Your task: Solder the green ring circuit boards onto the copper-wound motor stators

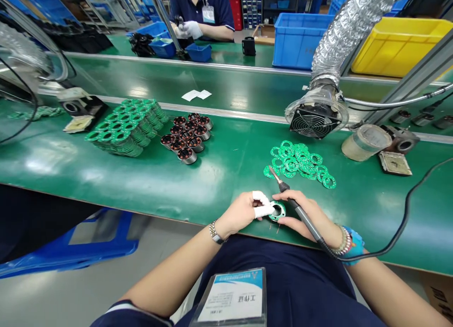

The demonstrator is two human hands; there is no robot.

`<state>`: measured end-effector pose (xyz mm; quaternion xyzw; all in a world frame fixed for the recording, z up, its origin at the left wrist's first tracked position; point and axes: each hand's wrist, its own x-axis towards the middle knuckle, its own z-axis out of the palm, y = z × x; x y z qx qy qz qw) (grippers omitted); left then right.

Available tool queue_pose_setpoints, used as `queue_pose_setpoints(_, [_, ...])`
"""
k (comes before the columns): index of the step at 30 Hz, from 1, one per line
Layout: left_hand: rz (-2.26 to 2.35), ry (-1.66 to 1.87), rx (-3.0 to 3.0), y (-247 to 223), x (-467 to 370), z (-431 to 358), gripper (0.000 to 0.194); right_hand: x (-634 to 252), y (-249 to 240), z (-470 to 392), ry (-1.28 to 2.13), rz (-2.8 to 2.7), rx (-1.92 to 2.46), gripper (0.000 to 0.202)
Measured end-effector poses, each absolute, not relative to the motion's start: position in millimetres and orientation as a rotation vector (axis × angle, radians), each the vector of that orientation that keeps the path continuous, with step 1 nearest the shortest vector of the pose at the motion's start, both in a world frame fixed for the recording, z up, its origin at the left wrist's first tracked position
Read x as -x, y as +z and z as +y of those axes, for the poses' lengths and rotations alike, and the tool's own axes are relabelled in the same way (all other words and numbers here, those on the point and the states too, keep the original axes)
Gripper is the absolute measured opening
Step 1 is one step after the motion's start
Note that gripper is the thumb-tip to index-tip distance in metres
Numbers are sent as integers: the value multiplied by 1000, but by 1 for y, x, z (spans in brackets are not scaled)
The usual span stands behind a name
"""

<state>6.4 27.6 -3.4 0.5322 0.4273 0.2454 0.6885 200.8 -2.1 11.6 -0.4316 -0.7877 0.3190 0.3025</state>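
Note:
My left hand [241, 213], with white covers on thumb and finger, pinches a small round part topped by a green ring-shaped circuit board [282, 207] near the table's front edge. Thin copper-coloured wires stick out below it. A soldering iron [303, 217] lies across my right hand [314, 213], its tip pointing up and away to the left. The right thumb and fingertips also reach round the right side of the ring board. Beyond the hands is a loose heap of green ring boards [292, 164].
Copper-wound motor stators [187, 155] stand in a group left of centre, beside stacked green board panels [122, 129]. A fume-extractor fan [311, 123] hangs at the right. Near it are a round container [366, 143] and a soldering-iron stand [401, 145]. A gloved co-worker [201, 15] sits opposite.

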Motion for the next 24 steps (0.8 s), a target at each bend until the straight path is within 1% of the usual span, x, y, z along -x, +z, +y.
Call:
queue_pose_setpoints(3, [970,537,-1169,-2,-7,26,18,-193,13,0,719,-2029,1128,27])
queue_pose_setpoints(5, [981,550,-1196,-1,-6,25,18,-188,12,2,692,-2037,1089,24])
queue_pose_setpoints(11, [987,613,-1252,-3,-3,22,15,-182,9,3,776,-2020,1071,24])
queue_pose_setpoints(18, [961,634,-1142,-5,-5,18,20,-181,10,0,850,-1954,1105,27])
queue_pose_setpoints(24, [960,650,-1100,-3,-5,16,24,-177,6,-2,799,-1933,1120,31])
